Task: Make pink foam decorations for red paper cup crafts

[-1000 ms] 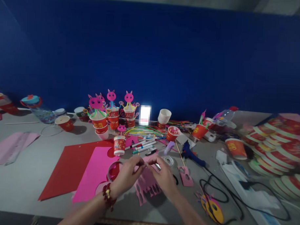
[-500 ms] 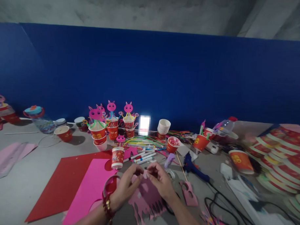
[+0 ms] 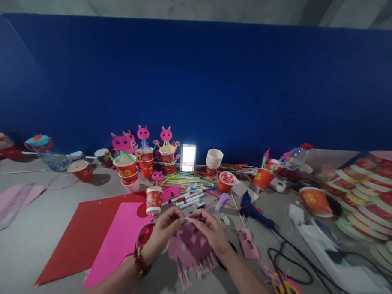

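My left hand (image 3: pixel 168 223) and my right hand (image 3: pixel 209 230) meet over the middle of the table, fingertips almost touching. Between them is a small pale pink piece (image 3: pixel 189 220) with a greenish spot at its left end; its kind is too small to make out. Both hands pinch it, thumb against fingers. Below them on the table lies a pink foam sheet (image 3: pixel 192 252) with cut-out, fringed edges, partly covered by the hands. Several marker pens (image 3: pixel 189 200) lie just beyond my fingertips. A roll of clear tape (image 3: pixel 224 221) sits beside my right hand.
Red sheet (image 3: pixel 73 237) and bright pink sheet (image 3: pixel 115 243) lie left. Paper cups with pink animal figures (image 3: pixel 126 164) stand behind. At right are a blue glue gun (image 3: pixel 256 215) with a black cable, a power strip (image 3: pixel 320 258) and stacked paper cups (image 3: pixel 370 200). A blue panel (image 3: pixel 198 87) rises behind.
The view has tilted slightly down. My fingers have shifted their pinch on the small pink piece, and a greenish spot now shows at my left fingertips.
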`<control>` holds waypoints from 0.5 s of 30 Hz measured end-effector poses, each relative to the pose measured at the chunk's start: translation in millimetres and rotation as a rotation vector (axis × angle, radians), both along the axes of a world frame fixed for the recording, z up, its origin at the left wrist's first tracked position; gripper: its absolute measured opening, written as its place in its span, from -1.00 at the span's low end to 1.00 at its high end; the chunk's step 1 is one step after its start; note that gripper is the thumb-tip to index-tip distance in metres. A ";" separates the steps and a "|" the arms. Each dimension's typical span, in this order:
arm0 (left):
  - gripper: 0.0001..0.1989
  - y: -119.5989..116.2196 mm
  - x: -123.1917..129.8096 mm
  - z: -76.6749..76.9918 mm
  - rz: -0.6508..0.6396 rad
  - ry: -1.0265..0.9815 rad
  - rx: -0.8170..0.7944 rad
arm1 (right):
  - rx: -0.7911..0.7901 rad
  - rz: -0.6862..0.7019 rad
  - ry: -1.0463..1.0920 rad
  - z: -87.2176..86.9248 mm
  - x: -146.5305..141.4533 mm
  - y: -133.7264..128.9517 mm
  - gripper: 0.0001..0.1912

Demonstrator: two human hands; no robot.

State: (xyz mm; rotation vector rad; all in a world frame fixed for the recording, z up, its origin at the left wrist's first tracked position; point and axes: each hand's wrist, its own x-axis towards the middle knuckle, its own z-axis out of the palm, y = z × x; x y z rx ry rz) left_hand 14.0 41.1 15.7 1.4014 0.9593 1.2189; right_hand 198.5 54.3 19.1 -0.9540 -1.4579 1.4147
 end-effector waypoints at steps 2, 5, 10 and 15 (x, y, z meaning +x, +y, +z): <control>-0.77 0.3 0.6 0.0 -0.012 -0.062 -0.081 | 0.019 0.000 -0.025 -3.8 0.1 0.4 -0.74; -0.73 -0.6 1.7 1.4 -0.025 -0.122 -0.156 | 0.030 0.018 -0.038 -8.1 -1.5 -0.9 -0.78; -0.68 -1.6 3.6 1.7 -0.022 -0.161 -0.208 | 0.105 -0.010 -0.060 -2.7 -3.9 -6.7 -0.83; -0.66 -1.9 5.4 -0.1 -0.014 -0.175 -0.227 | 0.217 -0.066 -0.125 3.7 -4.4 -10.3 -0.88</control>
